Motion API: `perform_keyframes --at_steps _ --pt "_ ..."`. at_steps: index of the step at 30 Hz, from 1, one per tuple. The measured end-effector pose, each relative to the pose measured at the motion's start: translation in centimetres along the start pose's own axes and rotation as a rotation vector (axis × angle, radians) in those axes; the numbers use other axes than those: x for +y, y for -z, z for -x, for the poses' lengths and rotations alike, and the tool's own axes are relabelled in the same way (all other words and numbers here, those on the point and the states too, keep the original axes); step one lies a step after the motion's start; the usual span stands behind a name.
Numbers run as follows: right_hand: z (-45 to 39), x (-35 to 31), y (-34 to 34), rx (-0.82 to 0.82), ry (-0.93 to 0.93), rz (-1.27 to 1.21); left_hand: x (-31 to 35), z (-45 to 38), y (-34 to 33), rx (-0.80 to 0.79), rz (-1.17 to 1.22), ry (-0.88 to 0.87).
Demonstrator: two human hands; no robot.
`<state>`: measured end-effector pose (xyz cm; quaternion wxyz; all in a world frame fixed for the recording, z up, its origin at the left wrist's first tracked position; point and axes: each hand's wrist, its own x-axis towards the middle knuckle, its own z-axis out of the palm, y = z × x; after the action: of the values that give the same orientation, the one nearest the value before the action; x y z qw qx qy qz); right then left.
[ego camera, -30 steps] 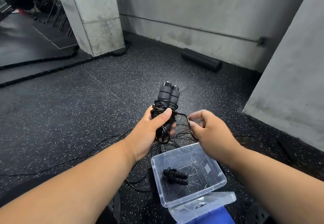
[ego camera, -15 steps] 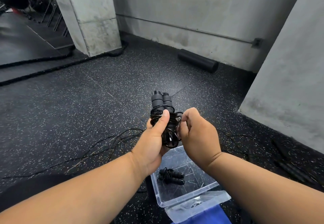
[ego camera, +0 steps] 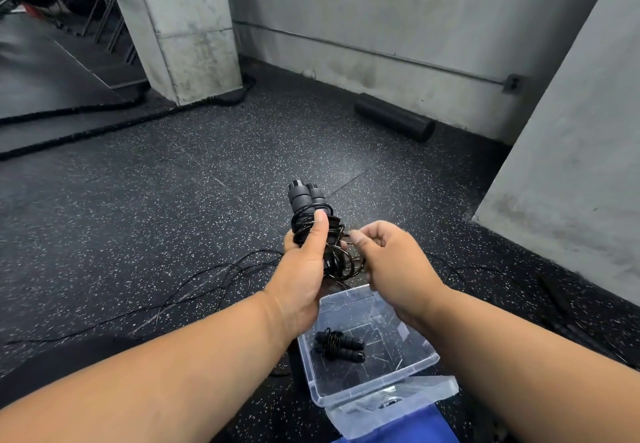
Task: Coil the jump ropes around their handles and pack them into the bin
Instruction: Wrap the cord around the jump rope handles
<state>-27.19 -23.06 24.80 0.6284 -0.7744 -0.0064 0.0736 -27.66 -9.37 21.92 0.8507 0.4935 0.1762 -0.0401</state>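
Hands meet above a clear plastic bin [ego camera: 408, 378] on the speckled floor [ego camera: 156, 207]. The left hand [ego camera: 306, 269] grips a pair of black handles [ego camera: 304, 198] held upright, thumb pressed over the cord coiled around them. The right hand [ego camera: 391, 260] pinches a loop of that cord [ego camera: 341, 262] just beside the bundle. Inside the bin lies a coiled jump rope [ego camera: 339, 344]. Loose cord [ego camera: 207, 280] trails over the floor to the left. A black foam roller [ego camera: 394, 122] rests against the far wall.

Both hands forward, forearms converging; left hand [ego camera: 306, 269] curled, thumb up; right hand [ego camera: 391, 262] pinching, fingers bent
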Motion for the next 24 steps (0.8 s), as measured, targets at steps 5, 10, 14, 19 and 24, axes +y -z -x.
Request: perform_keyframes --at_steps 5,10,14,19,24 --pt "0.7 0.5 -0.6 -0.090 0.018 0.173 -0.1 0.3 -0.3 0.026 -0.059 -0.026" --pt "2.0 0.1 -0.2 -0.076 0.278 0.587 0.1 0.1 -0.1 0.065 -0.083 -0.026" --pt "2.7 -0.3 -0.5 -0.075 0.384 0.763 0.2 0.3 -0.2 0.060 -0.123 -0.024" --pt "2.6 -0.3 -1.0 -0.066 0.422 0.831 0.0 0.7 -0.3 0.021 -0.157 -0.031" --pt "2.1 -0.5 -1.0 -0.114 0.356 0.988 -0.4 0.9 -0.3 -0.014 -0.173 -0.065"
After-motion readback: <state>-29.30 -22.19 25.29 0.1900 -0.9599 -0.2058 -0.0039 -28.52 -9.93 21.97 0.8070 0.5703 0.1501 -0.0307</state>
